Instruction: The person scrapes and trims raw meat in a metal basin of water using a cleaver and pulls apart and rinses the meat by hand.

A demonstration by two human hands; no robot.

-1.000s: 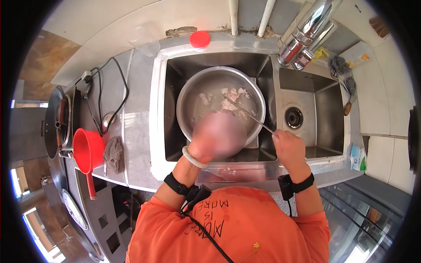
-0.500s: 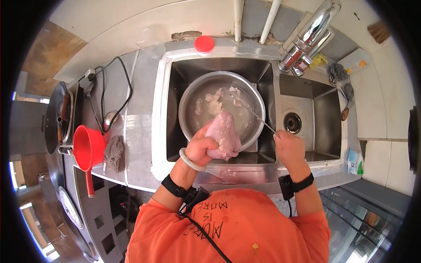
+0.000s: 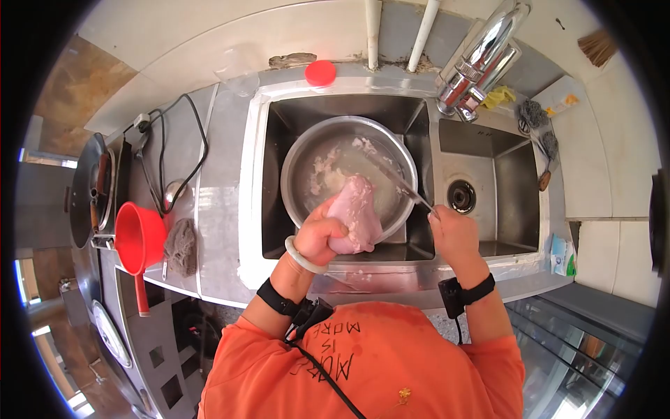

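Compared with half a second ago, the thin metal tool [image 3: 421, 200] is more blurred along its length, and the pale, ragged scraps [image 3: 325, 167] in the cloudy liquid lie differently, more of them towards the left. The smooth pink piece of raw meat [image 3: 356, 216] remains in the left hand [image 3: 321, 239], over the near edge of the round, silver metal bowl [image 3: 294, 192]; the fingers are wrapped around its left side, thumb on top. The fingers of the right hand [image 3: 455, 236] are closed on the tool's near end, its far end reaching over the bowl.

There is one piece of meat, one tool and one bowl, set in the left of two stainless-steel basins. On the grey surface [image 3: 220, 209] are one red plastic dipper [image 3: 139, 237] and one crumpled grey cloth [image 3: 181, 248]; one round red lid [image 3: 320, 72] sits behind the sink.

The orange shirt [image 3: 380, 356] reads "MORE IS MORE", inverted; lettering on the white-and-green packet [image 3: 562, 254] is too small to read.
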